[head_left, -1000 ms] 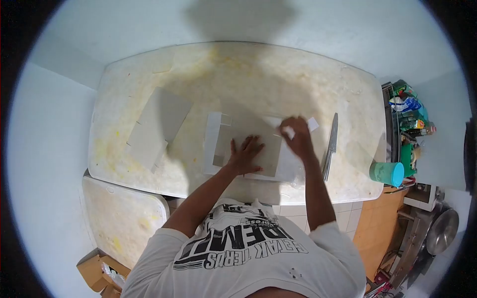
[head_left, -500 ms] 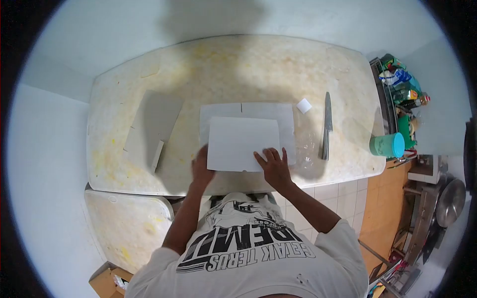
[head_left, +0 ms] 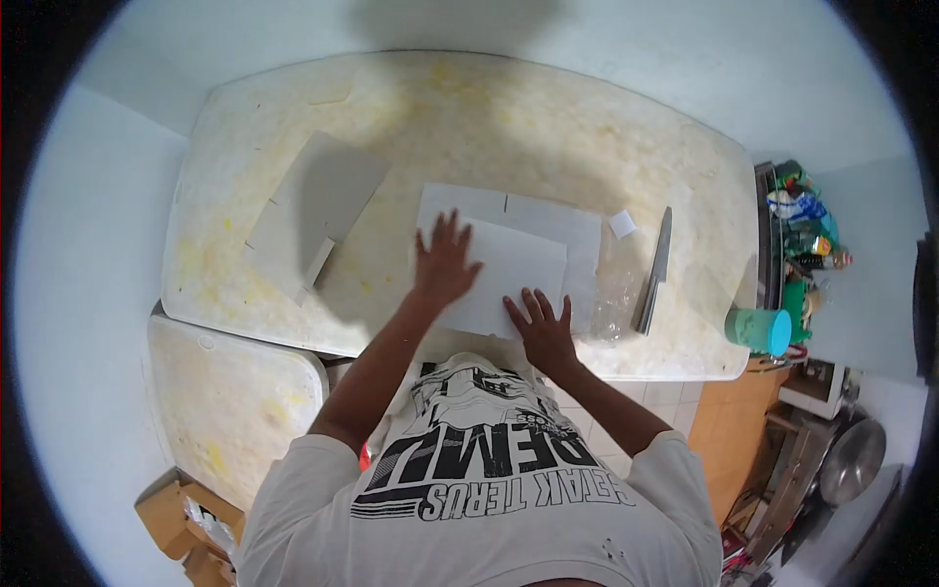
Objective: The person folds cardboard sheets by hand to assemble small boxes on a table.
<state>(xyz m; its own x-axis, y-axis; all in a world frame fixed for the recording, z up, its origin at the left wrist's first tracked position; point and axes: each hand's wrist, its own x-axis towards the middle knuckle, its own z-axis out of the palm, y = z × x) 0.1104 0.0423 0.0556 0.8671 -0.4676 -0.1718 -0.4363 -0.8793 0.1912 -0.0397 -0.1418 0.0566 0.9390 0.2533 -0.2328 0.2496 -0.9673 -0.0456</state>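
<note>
A smaller white sheet [head_left: 518,259] lies on top of a larger white sheet [head_left: 585,235], which has a short dark slit or line at its far edge. Over the left side of the smaller sheet is my left hand [head_left: 447,262], fingers spread; whether it presses down I cannot tell. My right hand [head_left: 545,331] rests with its fingers apart on the near right part of that sheet. A small white square [head_left: 622,224] lies just right of the larger sheet, and crumpled clear plastic [head_left: 613,305] sits nearer to me.
A knife [head_left: 658,262] lies on the table [head_left: 469,103] at the right. Farther right stands a container with a turquoise lid [head_left: 778,333], beside a rack of bottles and packets [head_left: 807,220]. A grey board [head_left: 342,181] with a narrow strip [head_left: 319,262] lies left.
My left hand has moved from the sheet's near left corner up over its left side, fingers now spread. My right hand stays on the sheet. The whole view has tilted.
</note>
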